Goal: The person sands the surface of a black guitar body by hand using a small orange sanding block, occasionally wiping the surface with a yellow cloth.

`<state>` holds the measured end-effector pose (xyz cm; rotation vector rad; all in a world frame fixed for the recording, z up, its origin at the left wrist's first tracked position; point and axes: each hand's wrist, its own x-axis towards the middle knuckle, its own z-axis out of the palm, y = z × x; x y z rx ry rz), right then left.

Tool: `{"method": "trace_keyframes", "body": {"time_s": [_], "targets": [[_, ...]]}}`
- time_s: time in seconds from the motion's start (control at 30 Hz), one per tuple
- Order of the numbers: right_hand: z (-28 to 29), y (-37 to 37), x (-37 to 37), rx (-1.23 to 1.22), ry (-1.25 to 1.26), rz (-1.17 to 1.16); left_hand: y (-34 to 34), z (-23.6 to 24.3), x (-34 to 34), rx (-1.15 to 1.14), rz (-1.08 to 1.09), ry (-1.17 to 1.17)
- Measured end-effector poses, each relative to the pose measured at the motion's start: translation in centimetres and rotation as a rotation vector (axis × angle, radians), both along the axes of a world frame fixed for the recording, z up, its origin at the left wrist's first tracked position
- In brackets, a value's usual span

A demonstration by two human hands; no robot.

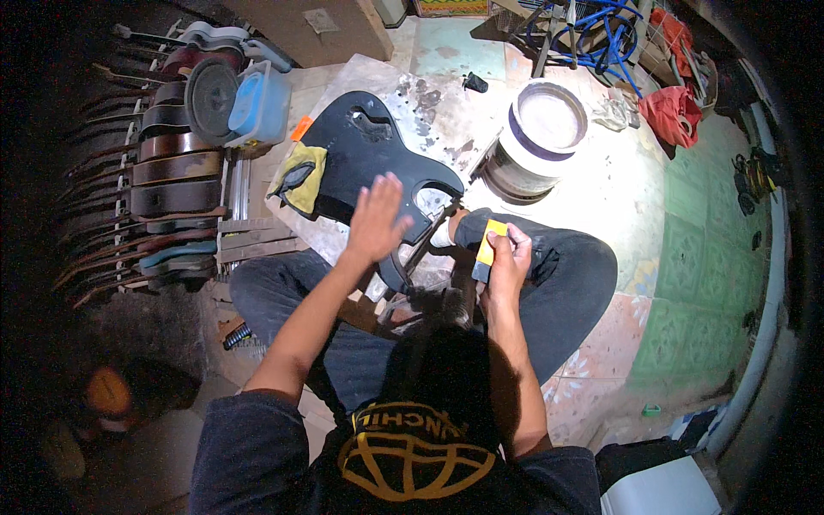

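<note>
A black guitar body [348, 150] lies on a stained light board [403, 90] before my crossed legs. My left hand [378, 215] is laid flat on or just over its lower middle, fingers stretched out and holding nothing. At its left edge is a crumpled yellow-and-dark cloth [305, 196], beside a small orange piece [301, 128]. My right hand [508, 262] grips a yellow block [493, 233] with a dark grey lower part, to the right of the body, above my right leg.
Stacked guitars [172, 197] line the left, beside a blue-and-clear plastic tub [266, 107]. White buckets [524, 159] stand right of the board. Tangled blue tubing [601, 30] and red fabric [668, 112] lie at back right. A pipe [768, 326] runs along the right edge.
</note>
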<state>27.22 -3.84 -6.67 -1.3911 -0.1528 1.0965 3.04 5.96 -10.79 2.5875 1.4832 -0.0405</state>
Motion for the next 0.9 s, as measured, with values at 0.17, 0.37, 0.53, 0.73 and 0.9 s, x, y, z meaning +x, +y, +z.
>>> {"method": "trace_keyframes", "body": {"time_s": [0.17,0.37,0.53,0.73,0.9], "targets": [[-0.2,0.6,-0.4,0.016,-0.021,0.009,3.1,-2.1,1.2,0.231,0.498,-0.001],[1.8,0.7,-0.4,-0.045,0.017,0.054,-8.6,-2.6,6.0,0.224,-0.584,0.161],[0.9,-0.1,0.2,-0.056,0.042,0.025,-4.9,0.8,5.0,-0.068,-0.19,-0.038],[0.4,0.6,-0.5,-0.043,0.012,0.025,6.0,-1.7,-2.4,0.181,0.422,-0.038],[0.2,0.3,-0.1,-0.047,0.03,0.012,1.7,-2.2,0.7,0.208,0.25,0.003]]}}
